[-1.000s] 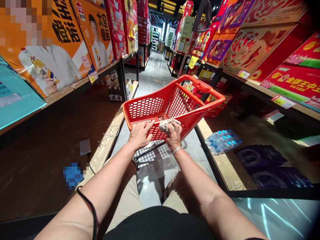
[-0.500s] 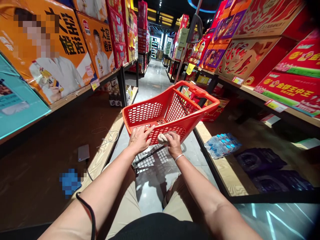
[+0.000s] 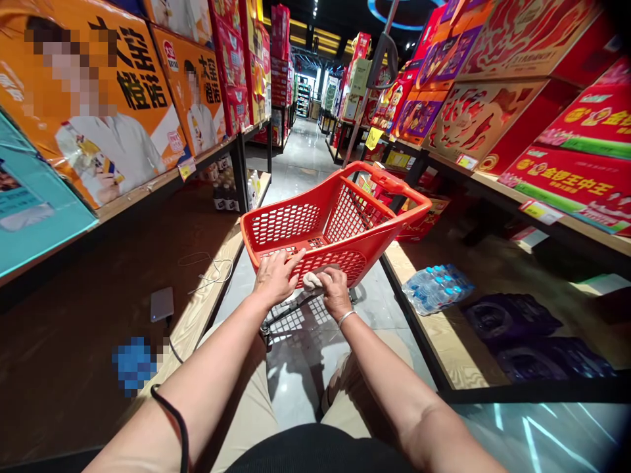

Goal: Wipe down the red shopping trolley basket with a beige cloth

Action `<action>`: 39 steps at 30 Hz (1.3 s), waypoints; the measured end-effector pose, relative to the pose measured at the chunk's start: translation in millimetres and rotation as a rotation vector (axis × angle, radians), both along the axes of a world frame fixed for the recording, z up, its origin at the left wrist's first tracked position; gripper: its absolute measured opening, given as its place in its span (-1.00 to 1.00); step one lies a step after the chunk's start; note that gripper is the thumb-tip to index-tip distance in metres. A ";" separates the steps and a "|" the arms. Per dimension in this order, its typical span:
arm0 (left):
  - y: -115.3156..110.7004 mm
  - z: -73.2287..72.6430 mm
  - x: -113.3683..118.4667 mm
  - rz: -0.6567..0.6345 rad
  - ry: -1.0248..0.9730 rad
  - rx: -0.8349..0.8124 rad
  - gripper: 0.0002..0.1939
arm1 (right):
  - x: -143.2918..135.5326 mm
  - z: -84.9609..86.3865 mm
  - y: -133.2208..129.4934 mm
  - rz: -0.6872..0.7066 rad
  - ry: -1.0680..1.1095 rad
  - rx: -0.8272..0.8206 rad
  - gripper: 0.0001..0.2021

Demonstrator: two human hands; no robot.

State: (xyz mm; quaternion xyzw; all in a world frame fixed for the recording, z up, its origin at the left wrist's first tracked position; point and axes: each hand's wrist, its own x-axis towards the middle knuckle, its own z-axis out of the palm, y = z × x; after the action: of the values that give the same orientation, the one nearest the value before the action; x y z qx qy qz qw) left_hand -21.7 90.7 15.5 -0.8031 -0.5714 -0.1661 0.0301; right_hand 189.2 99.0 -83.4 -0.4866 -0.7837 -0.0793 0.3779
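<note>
A red plastic shopping cart [image 3: 296, 217] with lattice sides stands before me in the aisle, its basket bare inside. My left hand [image 3: 277, 276] grips the near top rim, fingers over the edge and the index finger stretched along it. Bunched in my right hand [image 3: 337, 292] is a small off-white cloth [image 3: 312, 281], pressed against the outside of the cart's near side panel below the rim. The fingertips of that hand are partly hidden by the cloth. Under the basket, part of the cart's dark metal frame shows.
Shelves of boxed goods line both sides, with orange cartons [image 3: 148, 118] at left and red boxes [image 3: 566, 177] at right. A shrink-wrapped pack of water bottles [image 3: 436, 289] lies on the low right shelf. On the low left shelf is a power bank [image 3: 162, 304] with a cable.
My right hand has moved slightly left and down with the cloth along the cart's side. My left hand stays on the rim.
</note>
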 end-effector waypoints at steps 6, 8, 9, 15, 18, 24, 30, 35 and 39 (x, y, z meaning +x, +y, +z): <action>2.1 -5.3 -2.3 -0.022 -0.016 0.033 -0.36 | 51.6 84.1 35.9 -0.134 0.074 0.245 -0.47; 2.3 -7.4 -1.5 -0.021 -0.013 0.051 -0.37 | 66.0 105.1 49.7 -0.263 0.090 0.215 -0.43; 2.3 -8.2 -0.7 -0.018 -0.008 0.059 -0.36 | 68.7 111.8 53.9 -0.317 0.092 0.175 -0.42; 2.7 -10.0 5.3 0.018 0.008 0.079 -0.38 | 15.4 117.9 31.8 -0.210 -0.114 -0.071 -0.54; 3.9 -9.0 4.7 0.020 0.010 0.079 -0.41 | -11.3 120.1 17.3 -0.060 -0.240 -0.125 -0.59; 5.3 -7.5 2.0 0.006 -0.011 0.041 -0.35 | 38.5 143.5 46.4 -0.201 -0.307 -0.161 -0.74; 7.3 -11.3 1.3 -0.005 -0.049 0.081 -0.37 | 105.6 175.6 84.1 -0.597 -0.214 -0.128 -0.72; 8.4 -12.1 1.7 0.000 -0.058 0.083 -0.38 | 59.6 161.1 66.1 -0.496 -0.303 -0.167 -0.68; 9.5 -11.7 0.1 0.008 -0.016 0.087 -0.39 | 13.0 142.6 43.0 -0.241 -0.407 -0.178 -0.60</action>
State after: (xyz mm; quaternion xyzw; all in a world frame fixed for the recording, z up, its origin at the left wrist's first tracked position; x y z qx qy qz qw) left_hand -21.6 100.2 3.8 -0.7974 -0.5670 -0.1971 0.0611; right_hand 202.2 142.0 59.2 -0.5818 -0.7839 -0.1506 0.1557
